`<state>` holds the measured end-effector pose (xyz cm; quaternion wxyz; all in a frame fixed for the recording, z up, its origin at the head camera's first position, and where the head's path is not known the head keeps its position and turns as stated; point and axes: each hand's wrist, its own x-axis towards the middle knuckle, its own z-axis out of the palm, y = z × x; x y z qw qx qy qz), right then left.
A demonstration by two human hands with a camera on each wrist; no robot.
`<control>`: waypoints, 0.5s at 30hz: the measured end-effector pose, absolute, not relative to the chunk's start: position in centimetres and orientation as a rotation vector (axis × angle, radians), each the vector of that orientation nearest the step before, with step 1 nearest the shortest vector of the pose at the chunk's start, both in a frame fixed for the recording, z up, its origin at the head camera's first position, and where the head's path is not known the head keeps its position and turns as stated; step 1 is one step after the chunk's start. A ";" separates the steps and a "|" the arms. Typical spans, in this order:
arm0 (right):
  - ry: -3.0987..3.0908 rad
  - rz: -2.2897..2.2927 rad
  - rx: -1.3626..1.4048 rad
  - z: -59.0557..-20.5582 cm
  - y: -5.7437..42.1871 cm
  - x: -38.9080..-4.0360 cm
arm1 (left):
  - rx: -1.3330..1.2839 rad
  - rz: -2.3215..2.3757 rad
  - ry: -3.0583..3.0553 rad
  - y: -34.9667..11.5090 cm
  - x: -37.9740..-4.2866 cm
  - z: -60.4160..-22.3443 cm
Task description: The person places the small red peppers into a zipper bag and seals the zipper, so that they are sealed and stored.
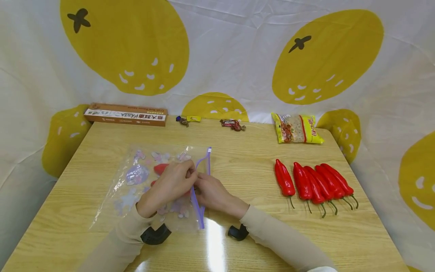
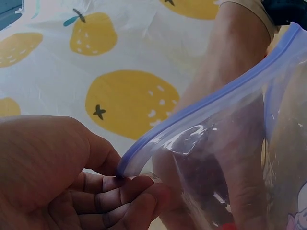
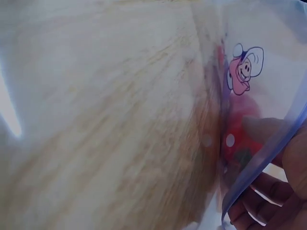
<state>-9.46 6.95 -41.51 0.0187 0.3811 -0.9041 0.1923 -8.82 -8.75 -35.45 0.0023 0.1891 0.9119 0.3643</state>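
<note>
A clear zip bag (image 1: 115, 189) with cartoon prints and a purple zip edge lies on the table, its mouth facing right. My left hand (image 1: 173, 185) pinches that purple edge (image 2: 192, 112) between thumb and fingers. My right hand (image 1: 212, 192) reaches into the mouth, and its fingers show through the film in the left wrist view. In the right wrist view my right thumb (image 3: 266, 129) lies against the stem end of a red pepper (image 3: 240, 127), which this hand holds. Another red pepper (image 1: 160, 168) is inside the bag, partly covered by my left hand.
Several red peppers (image 1: 316, 185) lie in a row at the right. Along the back stand a pasta box (image 1: 129, 114), small wrapped candies (image 1: 193, 118), red-wrapped sweets (image 1: 231, 124) and a yellow food packet (image 1: 297, 129). A patterned cloth (image 1: 224, 45) hangs behind the table.
</note>
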 end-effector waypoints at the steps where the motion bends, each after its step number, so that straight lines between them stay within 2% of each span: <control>1: -2.809 0.591 1.179 -41.5 6.9 -9.5 | 0.592 1.146 2.858 -8.8 -8.8 -35.5; 8: -2.723 0.611 1.154 -40.6 8.5 -9.2 | 0.615 1.145 2.867 -9.0 -8.8 -35.5; 15: -2.646 0.587 0.944 -39.2 15.5 -8.7 | 0.637 1.175 2.869 -9.0 -8.9 -35.4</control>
